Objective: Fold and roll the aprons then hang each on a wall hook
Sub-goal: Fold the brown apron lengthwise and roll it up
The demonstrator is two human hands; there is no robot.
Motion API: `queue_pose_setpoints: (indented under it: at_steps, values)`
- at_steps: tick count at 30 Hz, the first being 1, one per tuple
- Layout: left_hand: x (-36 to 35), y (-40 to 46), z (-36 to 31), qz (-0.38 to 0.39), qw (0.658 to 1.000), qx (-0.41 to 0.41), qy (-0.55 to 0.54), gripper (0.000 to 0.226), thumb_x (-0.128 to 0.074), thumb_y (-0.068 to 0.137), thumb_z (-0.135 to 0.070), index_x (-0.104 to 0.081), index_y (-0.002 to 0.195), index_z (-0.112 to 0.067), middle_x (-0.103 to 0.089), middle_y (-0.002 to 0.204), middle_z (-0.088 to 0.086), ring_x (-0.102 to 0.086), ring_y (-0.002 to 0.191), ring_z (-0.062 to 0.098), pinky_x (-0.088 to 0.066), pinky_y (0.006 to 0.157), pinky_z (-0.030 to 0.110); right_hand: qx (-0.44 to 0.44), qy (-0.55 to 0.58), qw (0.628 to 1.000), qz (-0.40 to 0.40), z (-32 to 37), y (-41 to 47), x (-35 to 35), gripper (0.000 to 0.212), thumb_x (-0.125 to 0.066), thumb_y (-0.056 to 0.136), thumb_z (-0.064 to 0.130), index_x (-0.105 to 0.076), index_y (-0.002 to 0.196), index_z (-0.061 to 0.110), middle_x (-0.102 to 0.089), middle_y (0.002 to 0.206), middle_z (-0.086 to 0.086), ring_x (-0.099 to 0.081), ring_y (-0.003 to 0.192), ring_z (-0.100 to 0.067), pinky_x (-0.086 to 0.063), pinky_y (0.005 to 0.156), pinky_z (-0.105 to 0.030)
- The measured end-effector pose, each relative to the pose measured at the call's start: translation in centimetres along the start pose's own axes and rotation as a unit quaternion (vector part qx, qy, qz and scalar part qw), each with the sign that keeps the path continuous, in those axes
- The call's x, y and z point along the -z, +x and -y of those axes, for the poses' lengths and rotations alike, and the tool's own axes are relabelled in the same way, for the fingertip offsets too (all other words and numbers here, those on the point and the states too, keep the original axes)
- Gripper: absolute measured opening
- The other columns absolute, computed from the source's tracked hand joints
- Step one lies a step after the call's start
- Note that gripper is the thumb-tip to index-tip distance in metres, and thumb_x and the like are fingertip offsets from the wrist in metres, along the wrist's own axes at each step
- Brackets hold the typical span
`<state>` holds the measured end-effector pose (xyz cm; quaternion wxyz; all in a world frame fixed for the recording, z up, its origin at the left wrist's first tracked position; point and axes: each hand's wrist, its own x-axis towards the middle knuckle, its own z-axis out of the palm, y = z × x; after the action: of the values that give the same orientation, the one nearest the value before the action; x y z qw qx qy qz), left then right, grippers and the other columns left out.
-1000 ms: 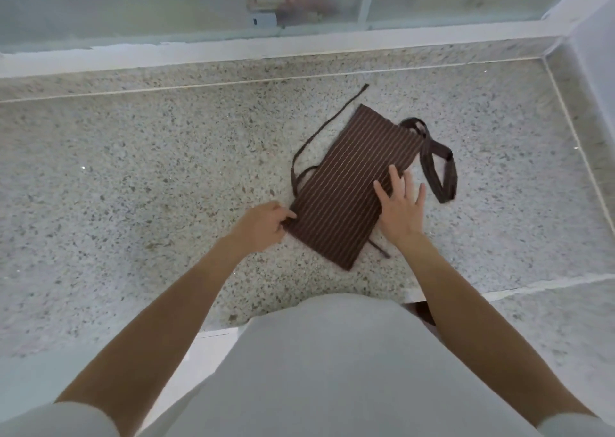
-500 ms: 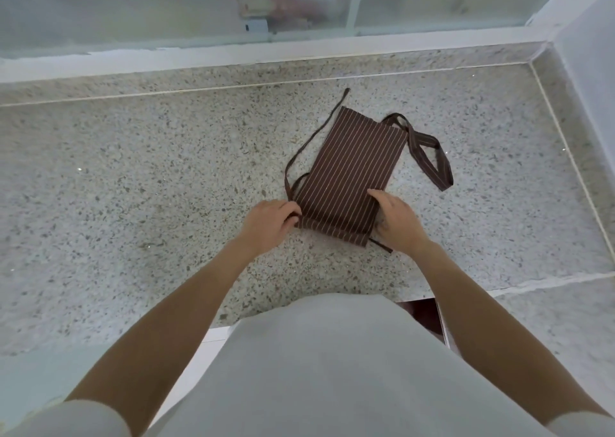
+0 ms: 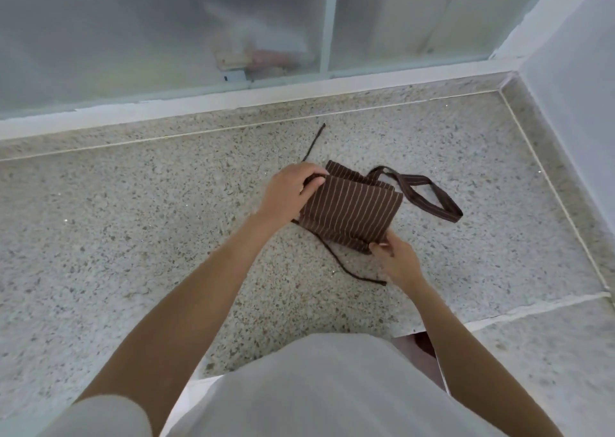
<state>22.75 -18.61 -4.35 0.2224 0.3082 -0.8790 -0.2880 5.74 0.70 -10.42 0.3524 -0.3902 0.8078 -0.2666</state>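
On counter (image 3: 133, 237): apron (image 3: 349, 213) folded shorter; both hands gripping.

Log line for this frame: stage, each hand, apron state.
stage: folding | left hand: grips apron's far-left corner | right hand: pinches near-right corner | apron: folded small on stone counter, neck loop out right
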Motion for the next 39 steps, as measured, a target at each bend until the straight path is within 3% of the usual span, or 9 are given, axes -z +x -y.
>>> queue_pose_setpoints:
  at_steps: [6,13,19,23,27,32,34,36,39]
  values:
    - [-3.5,5.1,0.3,0.046,0.999,0.000,-0.020,0.021,-0.053,0.094,-0.022,-0.068,0.107,-0.014,-0.069,0.104,0.002,-0.062,0.093,0.014,-0.041,0.080,0.018,-0.084,0.021,0.993,-0.078,-0.5,1.3,0.6,0.022,-0.046,0.098,0.032,-0.049,0.114,0.017,-0.067,0.096,0.002,-0.055,0.065,-0.003,-0.036,0.054,-0.020]
    - [-6.2,8.1,3.5,0.090,0.992,0.088,-0.016,0.022,-0.051,0.095,-0.025,-0.067,0.107,-0.017,-0.067,0.106,-0.002,-0.059,0.095,0.012,-0.041,0.076,0.019,-0.100,-0.021,0.990,-0.100,0.2,3.0,0.3,0.026,-0.052,0.095,0.030,-0.051,0.114,0.013,-0.067,0.093,0.000,-0.065,0.082,-0.018,-0.039,0.059,-0.024]
    - [-8.2,9.6,5.5,0.146,0.980,0.130,0.027,0.021,-0.050,0.095,-0.031,-0.067,0.107,-0.025,-0.067,0.110,-0.006,-0.061,0.095,0.013,-0.036,0.071,0.020,-0.135,-0.024,0.981,-0.141,0.0,3.2,-0.7,0.038,-0.063,0.089,0.029,-0.046,0.122,0.018,-0.066,0.085,0.005,-0.054,0.064,-0.004,-0.031,0.051,-0.010]
    - [-8.9,9.8,6.4,0.167,0.976,0.134,0.043,0.028,-0.049,0.095,-0.035,-0.060,0.119,-0.024,-0.060,0.121,0.000,-0.056,0.108,0.018,-0.043,0.086,0.027,-0.132,-0.016,0.979,-0.153,0.2,3.3,-0.7,0.041,-0.062,0.090,0.029,-0.043,0.124,0.019,-0.063,0.081,0.008,-0.058,0.065,-0.007,-0.039,0.053,-0.015]
    - [-8.6,8.4,5.6,0.154,0.982,0.084,0.066,0.046,-0.050,0.094,-0.036,-0.043,0.137,-0.020,-0.041,0.140,0.006,-0.034,0.131,0.025,-0.030,0.108,0.038,-0.105,-0.030,0.978,-0.176,0.2,3.5,-0.2,0.033,-0.056,0.093,0.025,-0.043,0.123,0.018,-0.060,0.080,0.008,-0.059,0.062,-0.011,-0.040,0.050,-0.019]
    - [-7.4,2.1,4.2,0.126,0.986,-0.053,0.095,0.039,-0.048,0.094,-0.034,-0.049,0.130,-0.020,-0.043,0.139,0.003,-0.037,0.130,0.022,-0.031,0.106,0.043,-0.088,-0.155,0.971,-0.159,0.2,4.2,-0.6,0.026,-0.049,0.096,0.026,-0.043,0.121,0.020,-0.063,0.089,0.004,-0.055,0.060,-0.013,-0.036,0.046,-0.023]
    - [-7.6,-0.3,4.6,0.178,0.973,-0.091,0.116,0.044,-0.044,0.093,-0.043,-0.049,0.131,-0.021,-0.043,0.141,0.000,-0.033,0.133,0.019,-0.026,0.111,0.044,-0.033,-0.211,0.963,-0.166,-0.1,4.0,-0.6,0.024,-0.053,0.094,0.021,-0.050,0.117,0.018,-0.057,0.103,-0.003,-0.055,0.072,-0.017,-0.039,0.055,-0.024]
    - [-7.5,-2.1,4.9,0.245,0.954,-0.075,0.159,0.062,-0.046,0.089,-0.056,-0.038,0.141,-0.023,-0.030,0.151,-0.003,-0.019,0.141,0.015,-0.013,0.116,0.044,0.087,-0.283,0.935,-0.194,-0.7,3.6,-0.6,0.023,-0.060,0.088,0.019,-0.057,0.111,0.015,-0.054,0.113,-0.010,-0.056,0.094,-0.028,-0.044,0.078,-0.035]
    - [-7.4,-2.6,5.4,0.310,0.929,-0.024,0.201,0.084,-0.045,0.085,-0.065,-0.011,0.149,-0.023,-0.005,0.157,-0.008,0.001,0.144,0.011,-0.001,0.118,0.040,0.191,-0.387,0.896,-0.101,-2.4,3.5,-0.3,0.045,-0.063,0.084,0.042,-0.057,0.121,0.017,-0.051,0.135,-0.010,-0.043,0.129,-0.032,-0.025,0.110,-0.049]
